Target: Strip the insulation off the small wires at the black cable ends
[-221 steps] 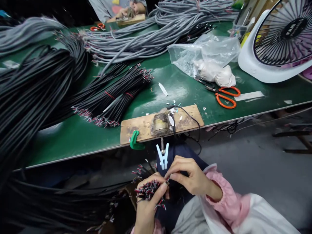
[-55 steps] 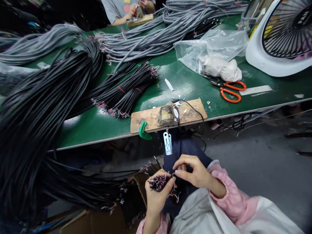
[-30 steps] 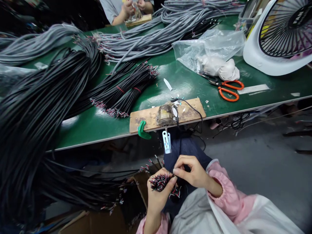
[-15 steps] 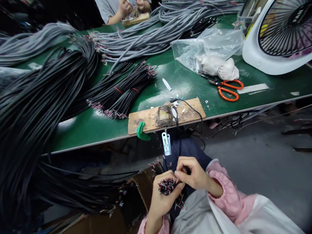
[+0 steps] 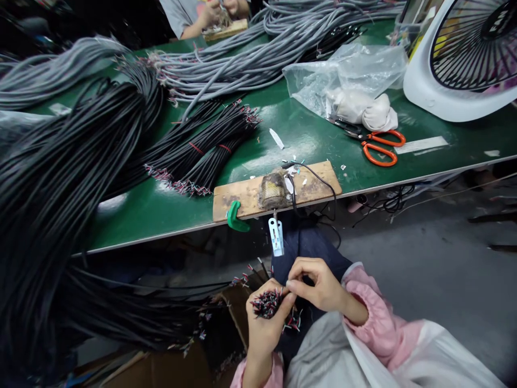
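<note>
My left hand [image 5: 262,323] is wrapped around a bundle of black cables [image 5: 266,304], whose stripped ends with red, white and black wires poke out above the fist. My right hand [image 5: 313,281] is pinched, its thumb and forefinger meeting the left thumb at the bundle's side. Whatever lies in that pinch is too small to make out. Both hands are over my lap, below the table edge. Just beyond them a light-blue clothes peg [image 5: 276,237] hangs from a metal rod on a motor-like block [image 5: 273,191].
The block sits on a wooden board [image 5: 242,195] held by a green clamp [image 5: 236,216]. Black cables [image 5: 109,124] spill off the green table [image 5: 169,221] at left. Orange-handled scissors [image 5: 379,148], a plastic bag [image 5: 311,81] and a fan [image 5: 444,97] are at right. Another person's hands [image 5: 220,12] work opposite.
My left hand has shifted slightly left with the cable bundle and tilted it. My right hand has moved a little left too, its fingertips still pinched at the bundle's side.
</note>
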{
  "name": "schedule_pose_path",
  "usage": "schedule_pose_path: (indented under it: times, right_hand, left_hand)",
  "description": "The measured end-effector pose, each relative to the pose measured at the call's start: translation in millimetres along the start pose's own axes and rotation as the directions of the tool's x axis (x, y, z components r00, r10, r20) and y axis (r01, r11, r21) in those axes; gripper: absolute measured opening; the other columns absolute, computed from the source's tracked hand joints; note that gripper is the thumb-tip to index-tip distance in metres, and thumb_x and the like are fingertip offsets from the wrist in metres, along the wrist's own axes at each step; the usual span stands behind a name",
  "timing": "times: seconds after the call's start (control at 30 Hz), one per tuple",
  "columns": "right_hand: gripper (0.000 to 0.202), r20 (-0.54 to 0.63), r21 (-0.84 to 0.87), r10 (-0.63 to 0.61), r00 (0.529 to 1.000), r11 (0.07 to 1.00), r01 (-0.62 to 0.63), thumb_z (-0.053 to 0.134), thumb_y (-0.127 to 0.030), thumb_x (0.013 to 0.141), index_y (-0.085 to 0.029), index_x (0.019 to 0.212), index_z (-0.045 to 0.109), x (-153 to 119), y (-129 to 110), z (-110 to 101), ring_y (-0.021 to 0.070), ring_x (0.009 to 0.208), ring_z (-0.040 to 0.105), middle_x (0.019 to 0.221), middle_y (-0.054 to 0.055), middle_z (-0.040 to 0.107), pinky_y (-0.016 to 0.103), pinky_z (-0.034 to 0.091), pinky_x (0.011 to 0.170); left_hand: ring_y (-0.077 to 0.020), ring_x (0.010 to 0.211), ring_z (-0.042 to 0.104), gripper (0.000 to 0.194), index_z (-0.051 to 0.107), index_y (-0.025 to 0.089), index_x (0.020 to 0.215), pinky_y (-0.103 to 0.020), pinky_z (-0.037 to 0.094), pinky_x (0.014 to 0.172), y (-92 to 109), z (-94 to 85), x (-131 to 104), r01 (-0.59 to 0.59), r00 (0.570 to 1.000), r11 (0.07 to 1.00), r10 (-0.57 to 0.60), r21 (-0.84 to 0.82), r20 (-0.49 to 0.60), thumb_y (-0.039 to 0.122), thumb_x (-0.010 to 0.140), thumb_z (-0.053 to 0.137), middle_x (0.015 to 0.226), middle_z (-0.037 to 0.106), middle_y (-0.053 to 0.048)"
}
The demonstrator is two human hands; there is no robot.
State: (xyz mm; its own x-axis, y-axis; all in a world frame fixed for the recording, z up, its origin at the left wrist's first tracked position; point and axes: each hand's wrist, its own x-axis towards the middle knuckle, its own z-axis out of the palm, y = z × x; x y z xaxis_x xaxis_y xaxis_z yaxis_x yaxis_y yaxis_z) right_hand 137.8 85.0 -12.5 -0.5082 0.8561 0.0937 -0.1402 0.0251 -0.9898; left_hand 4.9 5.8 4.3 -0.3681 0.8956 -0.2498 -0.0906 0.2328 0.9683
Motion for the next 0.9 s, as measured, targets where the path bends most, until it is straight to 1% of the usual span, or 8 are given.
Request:
schedule_pose_path:
  times: [0.17, 0.23, 0.47, 0.6, 0.67, 0.77, 0.83, 0.9]
  right_hand:
    - [0.038, 0.014, -0.072, -0.013, 1.000, 0.997, 0.014, 0.071, -0.037, 0.090, -0.017, 0.062, 0.055, 0, -6, -2, 0.0095, 0.052, 0.039, 0.060, -0.004, 0.047, 0.024, 0.030, 0.048]
    - [0.040, 0.024, -0.073, -0.018, 1.000, 0.997, 0.020, 0.068, -0.038, 0.092, -0.018, 0.060, 0.053, 0, -7, -2, 0.0093, 0.051, 0.037, 0.060, -0.003, 0.047, 0.024, 0.028, 0.047]
    - [0.048, -0.057, -0.061, -0.002, 0.998, 0.998, -0.002, 0.057, -0.051, 0.100, -0.015, 0.071, 0.067, 2, -3, -4, 0.0157, 0.065, 0.058, 0.070, 0.005, 0.065, 0.028, 0.045, 0.060]
    - [0.033, 0.017, -0.058, -0.038, 0.999, 0.998, 0.038, 0.064, -0.044, 0.096, -0.014, 0.085, 0.074, 1, -4, -7, 0.0149, 0.065, 0.059, 0.078, 0.006, 0.069, 0.027, 0.048, 0.061]
    - [0.025, 0.050, -0.059, -0.053, 0.997, 0.997, 0.055, 0.068, -0.037, 0.093, -0.014, 0.084, 0.074, 1, -6, -7, 0.0134, 0.063, 0.057, 0.076, 0.005, 0.067, 0.025, 0.047, 0.059]
    - [0.021, 0.056, -0.075, -0.062, 0.997, 0.995, 0.066, 0.067, -0.028, 0.091, -0.015, 0.075, 0.070, 2, -9, -7, 0.0124, 0.060, 0.053, 0.071, 0.003, 0.062, 0.025, 0.044, 0.057]
    - [0.021, 0.077, -0.079, -0.075, 0.994, 0.994, 0.081, 0.068, -0.026, 0.089, -0.015, 0.072, 0.067, 5, -11, -6, 0.0119, 0.058, 0.051, 0.069, 0.002, 0.059, 0.024, 0.042, 0.054]
    - [0.021, 0.062, -0.064, -0.087, 0.994, 0.994, 0.091, 0.068, -0.027, 0.089, -0.015, 0.072, 0.068, 8, -12, -3, 0.0121, 0.057, 0.051, 0.068, 0.002, 0.060, 0.024, 0.041, 0.054]
  left_hand:
    - [-0.0120, 0.057, 0.049, 0.031, 0.062, 0.017, 0.061, -0.022, 0.042, 0.056, 0, -2.7, 2, -0.029, 0.997, 0.998, 0.026, 0.046, 0.076, 0.032, 0.080, 0.082, 0.061, 0.053, 0.003]
    - [-0.0119, 0.055, 0.049, 0.031, 0.063, 0.017, 0.060, -0.022, 0.043, 0.054, -1, -4.7, 2, -0.026, 0.994, 0.998, 0.021, 0.052, 0.108, 0.031, 0.080, 0.081, 0.060, 0.053, 0.003]
    - [-0.0141, 0.052, 0.059, 0.023, 0.071, 0.018, 0.063, -0.023, 0.048, 0.052, -5, -9.4, 0, 0.030, 1.000, 0.998, -0.030, 0.048, 0.003, 0.031, 0.074, 0.086, 0.059, 0.063, 0.001]
    - [-0.0165, 0.054, 0.064, 0.020, 0.075, 0.018, 0.065, -0.025, 0.052, 0.054, -6, -12.2, 0, -0.001, 0.999, 0.998, 0.003, 0.058, -0.040, 0.032, 0.072, 0.087, 0.060, 0.067, 0.000]
    - [-0.0163, 0.053, 0.063, 0.019, 0.076, 0.017, 0.067, -0.025, 0.052, 0.053, -5, -13.3, 1, -0.021, 0.999, 0.999, 0.023, 0.050, -0.046, 0.032, 0.070, 0.088, 0.061, 0.067, 0.000]
    - [-0.0136, 0.052, 0.058, 0.021, 0.073, 0.016, 0.063, -0.023, 0.048, 0.051, -2, -14.2, 3, -0.033, 0.999, 0.997, 0.031, 0.064, 0.026, 0.030, 0.073, 0.086, 0.059, 0.061, 0.001]
    - [-0.0121, 0.051, 0.054, 0.026, 0.069, 0.016, 0.059, -0.023, 0.046, 0.050, 2, -14.6, 5, -0.040, 0.996, 0.996, 0.034, 0.077, 0.086, 0.029, 0.074, 0.085, 0.058, 0.057, 0.002]
    - [-0.0119, 0.051, 0.053, 0.026, 0.068, 0.016, 0.058, -0.022, 0.045, 0.050, 8, -14.8, 7, -0.062, 0.994, 0.995, 0.054, 0.079, 0.096, 0.027, 0.074, 0.085, 0.058, 0.057, 0.002]
